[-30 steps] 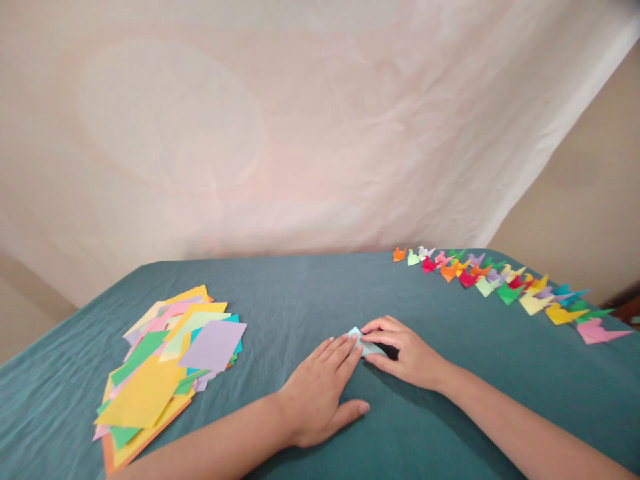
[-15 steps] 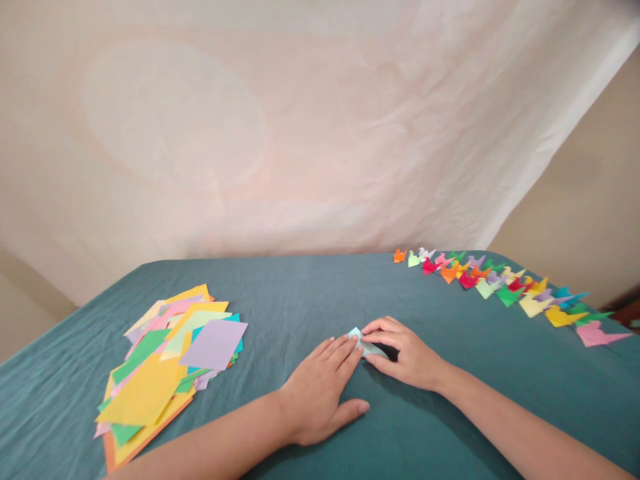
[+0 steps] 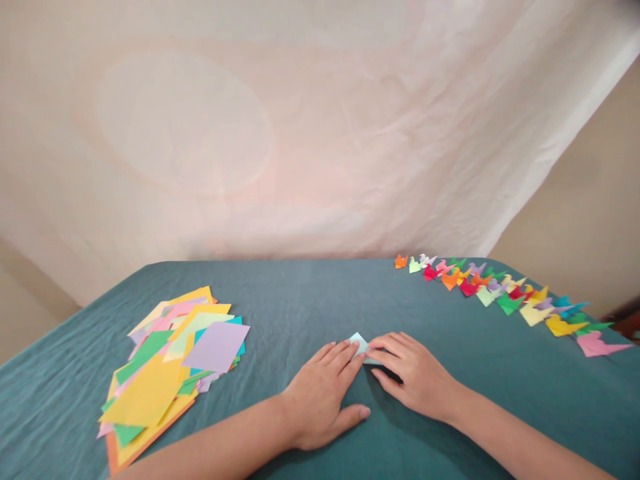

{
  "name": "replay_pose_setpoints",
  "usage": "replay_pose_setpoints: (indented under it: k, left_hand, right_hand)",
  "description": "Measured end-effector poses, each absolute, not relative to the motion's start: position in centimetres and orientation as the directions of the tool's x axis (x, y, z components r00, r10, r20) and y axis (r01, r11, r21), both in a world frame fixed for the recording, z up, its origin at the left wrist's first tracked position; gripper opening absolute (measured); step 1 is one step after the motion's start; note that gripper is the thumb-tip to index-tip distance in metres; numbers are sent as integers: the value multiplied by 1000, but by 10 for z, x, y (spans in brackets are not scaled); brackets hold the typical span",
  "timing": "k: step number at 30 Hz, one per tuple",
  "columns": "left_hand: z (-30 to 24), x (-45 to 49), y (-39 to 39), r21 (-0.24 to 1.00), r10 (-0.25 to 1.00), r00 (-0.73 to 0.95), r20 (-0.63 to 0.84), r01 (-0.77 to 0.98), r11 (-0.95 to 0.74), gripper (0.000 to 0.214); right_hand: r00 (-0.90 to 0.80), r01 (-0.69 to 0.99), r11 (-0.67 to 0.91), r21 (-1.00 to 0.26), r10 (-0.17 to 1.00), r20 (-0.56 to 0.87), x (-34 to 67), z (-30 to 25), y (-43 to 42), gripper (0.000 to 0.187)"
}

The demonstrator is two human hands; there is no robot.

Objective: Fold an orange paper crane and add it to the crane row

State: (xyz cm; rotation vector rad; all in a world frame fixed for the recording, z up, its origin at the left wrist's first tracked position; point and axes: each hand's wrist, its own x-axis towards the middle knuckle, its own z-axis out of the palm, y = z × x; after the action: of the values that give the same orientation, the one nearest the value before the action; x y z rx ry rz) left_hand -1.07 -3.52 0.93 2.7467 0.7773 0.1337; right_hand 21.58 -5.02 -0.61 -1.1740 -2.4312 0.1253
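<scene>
A small pale blue folded paper (image 3: 359, 344) lies on the teal cloth near the middle of the table. My left hand (image 3: 320, 393) rests flat on the cloth, fingers stretched out, its fingertips on the paper's left edge. My right hand (image 3: 413, 377) lies over the paper's right part, fingers extended and pressing it down. Most of the paper is hidden under my fingers.
A loose pile of coloured paper squares (image 3: 170, 360) lies at the left. A row of several folded paper figures (image 3: 500, 290) runs along the back right edge of the teal-covered table (image 3: 300, 300). A pale cloth backdrop (image 3: 300, 133) hangs behind.
My right hand has flattened more over the paper and shifted slightly right; the view has tipped a little. My left hand has stayed in place.
</scene>
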Motion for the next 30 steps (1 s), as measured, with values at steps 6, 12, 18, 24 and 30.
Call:
replay_pose_setpoints:
  k: [6,12,18,24,30]
  left_hand:
    - [8,-11,-37,355,545,837,48,496,-793,67]
    - [0,-10,-32,554,678,691,253,471,-687,64]
    - [-3,-8,-16,851,865,437,246,330,-408,44]
    - [-2,-5,-13,967,907,390,156,128,-221,30]
    - [2,-3,-14,984,927,361,105,96,-149,32]
  right_hand:
    - [-299,730,446,-519,890,345,220,-16,-53,21]
    - [-244,617,364,-698,931,270,216,-13,-49,18]
    - [-263,499,317,-807,942,208,214,-2,-56,30]
    - [-228,460,269,-846,957,180,212,6,-60,35]
    - [-207,484,277,-830,958,200,215,5,-60,36]
